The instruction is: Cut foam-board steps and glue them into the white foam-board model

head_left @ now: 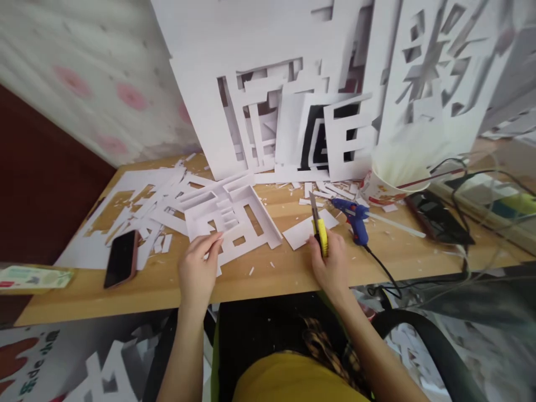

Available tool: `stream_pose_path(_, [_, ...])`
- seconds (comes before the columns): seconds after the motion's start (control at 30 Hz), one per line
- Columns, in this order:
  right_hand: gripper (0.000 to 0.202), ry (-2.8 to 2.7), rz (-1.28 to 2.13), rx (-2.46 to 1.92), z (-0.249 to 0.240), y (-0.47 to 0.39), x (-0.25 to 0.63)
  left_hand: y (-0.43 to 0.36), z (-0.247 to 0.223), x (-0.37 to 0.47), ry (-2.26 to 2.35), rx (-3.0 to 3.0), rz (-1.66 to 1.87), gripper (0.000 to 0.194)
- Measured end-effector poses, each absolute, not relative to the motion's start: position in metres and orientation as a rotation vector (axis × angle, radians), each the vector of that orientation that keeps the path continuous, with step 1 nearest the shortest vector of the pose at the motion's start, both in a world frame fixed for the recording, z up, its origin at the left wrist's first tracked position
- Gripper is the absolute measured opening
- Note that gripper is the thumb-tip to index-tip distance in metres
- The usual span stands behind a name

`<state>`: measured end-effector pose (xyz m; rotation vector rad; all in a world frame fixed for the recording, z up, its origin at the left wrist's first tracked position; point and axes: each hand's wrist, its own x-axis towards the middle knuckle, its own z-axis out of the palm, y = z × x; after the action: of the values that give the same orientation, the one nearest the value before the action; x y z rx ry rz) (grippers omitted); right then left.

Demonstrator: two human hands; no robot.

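Note:
My right hand [330, 259] is wrapped round a yellow-and-black utility knife [320, 234], its blade out and pointing away from me. Under the knife lies a small white rectangle of board [299, 231]. My left hand [200, 268] is closed, thumb and forefinger pinched together at the near side of a white cut-out board piece [234, 251] with raised strips on it. Whatever sits between those fingertips, if anything, is too small to make out. A blue hot glue gun [354, 215] lies right of the knife, apart from my hand.
Large white boards with cut-out characters [196, 95] stand at the back. White scraps [154, 204] and a phone [121, 258] lie on the left. At right are a paper tub [377, 190] holding pale sticks, a dark flat object [438, 218] and cables [385, 271]. The wooden table's front edge [259, 297] is near me.

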<state>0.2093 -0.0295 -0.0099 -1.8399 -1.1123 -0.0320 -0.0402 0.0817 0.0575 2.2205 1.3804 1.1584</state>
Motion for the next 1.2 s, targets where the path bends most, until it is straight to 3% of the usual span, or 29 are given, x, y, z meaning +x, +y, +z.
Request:
stream_pose_path(0.43, [0.029, -1.025, 0.114, -1.757, -0.015, -0.031, 0.215, 0.107, 0.041, -0.022, 1.412, 2.303, 0.921, 0.020])
stream_pose_path(1.2, [0.028, -0.931, 0.359, -1.779, -0.011, -0.036, 0.210, 0.109, 0.033, -0.023, 1.299, 2.295, 1.004, 0.021])
